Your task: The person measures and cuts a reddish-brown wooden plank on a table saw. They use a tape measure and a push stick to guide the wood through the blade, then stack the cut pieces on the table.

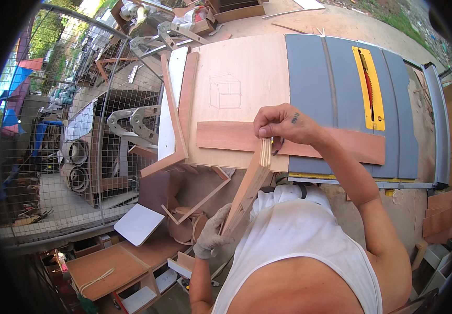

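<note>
Plywood strip, pale, long, narrow point(247, 188): gloved left hand point(211, 234) clasps lower end; bare right hand point(283, 124) pinches dark pencil point(278, 146) at top end. Best braced against table saw's front edge point(336, 180) while marking.

Soft daylight over an outdoor workshop, seen through a fisheye lens.
Even, bright light falls on the worktop point(236, 68) with only faint shadows; sunlit grass point(409, 21) glares at the top corners. Straight edges bow toward the black rim, and the far background looks slightly soft.
</note>
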Action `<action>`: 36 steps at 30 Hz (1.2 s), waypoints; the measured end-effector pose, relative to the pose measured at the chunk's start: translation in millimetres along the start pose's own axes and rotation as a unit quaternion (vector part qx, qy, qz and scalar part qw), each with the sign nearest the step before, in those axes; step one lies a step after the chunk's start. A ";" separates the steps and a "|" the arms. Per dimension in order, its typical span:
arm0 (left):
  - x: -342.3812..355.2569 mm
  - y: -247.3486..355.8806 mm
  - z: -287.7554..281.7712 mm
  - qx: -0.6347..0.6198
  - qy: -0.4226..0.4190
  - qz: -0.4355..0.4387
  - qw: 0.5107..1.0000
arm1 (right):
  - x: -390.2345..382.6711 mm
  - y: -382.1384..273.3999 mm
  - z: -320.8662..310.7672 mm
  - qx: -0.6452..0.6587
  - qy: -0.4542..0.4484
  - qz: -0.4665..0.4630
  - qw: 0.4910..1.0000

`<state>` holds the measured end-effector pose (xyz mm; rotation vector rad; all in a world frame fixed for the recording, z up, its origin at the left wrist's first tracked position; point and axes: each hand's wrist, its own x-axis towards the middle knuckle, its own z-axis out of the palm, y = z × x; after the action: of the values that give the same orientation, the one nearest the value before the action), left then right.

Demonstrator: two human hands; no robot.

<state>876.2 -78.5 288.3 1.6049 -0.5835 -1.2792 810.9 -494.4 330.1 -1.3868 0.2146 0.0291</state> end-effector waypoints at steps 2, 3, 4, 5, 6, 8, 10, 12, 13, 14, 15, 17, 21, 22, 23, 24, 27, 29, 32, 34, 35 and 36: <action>2.0 3.2 0.6 -0.097 -0.026 -0.036 0.994 | -1.4 3.9 7.3 0.002 0.026 0.038 0.999; -0.3 -2.9 -4.3 -0.165 -0.045 -0.061 0.983 | -2.3 9.9 7.2 0.027 0.021 0.038 0.999; 1.6 2.1 -4.7 -0.233 -0.066 -0.082 0.967 | -3.2 16.5 9.2 0.034 0.035 0.018 0.999; -0.2 7.3 2.5 -0.334 -0.028 -0.089 0.938 | -4.7 23.0 12.6 0.041 0.048 -0.002 0.998; 1.5 7.7 1.1 -0.338 -0.017 -0.108 0.935 | -4.9 28.5 17.4 0.049 0.057 -0.021 0.997; 11.6 5.1 -8.2 -0.347 -0.005 -0.145 0.927 | -2.6 39.7 21.4 0.032 0.091 0.025 0.995; 18.2 2.5 -9.8 -0.292 0.028 -0.148 0.945 | 7.3 65.9 24.2 0.038 0.162 0.062 0.984; 34.4 3.2 -9.2 -0.163 0.089 -0.104 0.977 | 12.4 87.1 18.1 0.013 0.235 0.047 0.971; 42.8 9.6 -14.6 -0.113 0.089 -0.059 0.988 | 13.5 92.0 14.9 0.035 0.259 0.014 0.965; 49.2 18.5 -25.2 -0.081 0.101 -0.032 0.991 | 12.5 98.0 13.0 0.058 0.285 -0.016 0.957; 60.8 26.6 -37.6 -0.052 0.103 -0.005 0.993 | 9.8 102.3 12.8 0.077 0.318 -0.043 0.944; 83.8 41.0 -68.2 -0.010 0.135 0.026 0.991 | -3.5 94.4 13.6 0.074 0.324 -0.052 0.942; 160.5 60.1 -177.4 0.199 0.297 0.104 0.928 | -25.9 103.5 9.2 0.053 0.304 -0.033 0.951; 181.1 60.4 -202.5 0.252 0.346 0.158 0.890 | -33.1 109.4 7.9 0.048 0.294 -0.019 0.954; 203.0 79.0 -213.2 0.262 0.359 0.098 0.890 | -43.8 114.5 1.3 0.037 0.287 -0.004 0.957; 220.4 96.3 -222.8 0.273 0.372 0.037 0.886 | -56.4 121.0 -2.9 0.030 0.298 0.015 0.954; 260.2 94.5 -275.4 0.317 0.406 -0.006 0.857 | -96.6 132.4 -1.7 0.008 0.328 0.062 0.942; 282.0 91.6 -286.4 0.439 0.425 0.031 0.791 | -126.7 147.6 -3.5 0.008 0.373 0.074 0.925; 296.5 88.9 -275.5 0.513 0.400 0.000 0.759 | -171.9 170.2 -4.5 0.028 0.428 0.083 0.900; 299.5 97.6 -254.7 0.506 0.369 -0.065 0.777 | -201.1 174.2 4.9 0.026 0.467 0.090 0.879; 298.5 93.9 -244.1 0.518 0.403 -0.046 0.753 | -213.7 180.1 9.5 0.025 0.475 0.093 0.875; 294.4 88.7 -235.0 0.531 0.441 -0.028 0.723 | -220.5 187.2 11.8 0.025 0.478 0.092 0.873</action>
<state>1208.4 -267.4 227.3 2.8867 -0.6558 0.0709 568.9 -424.8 187.2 -1.2231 1.1675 -0.5151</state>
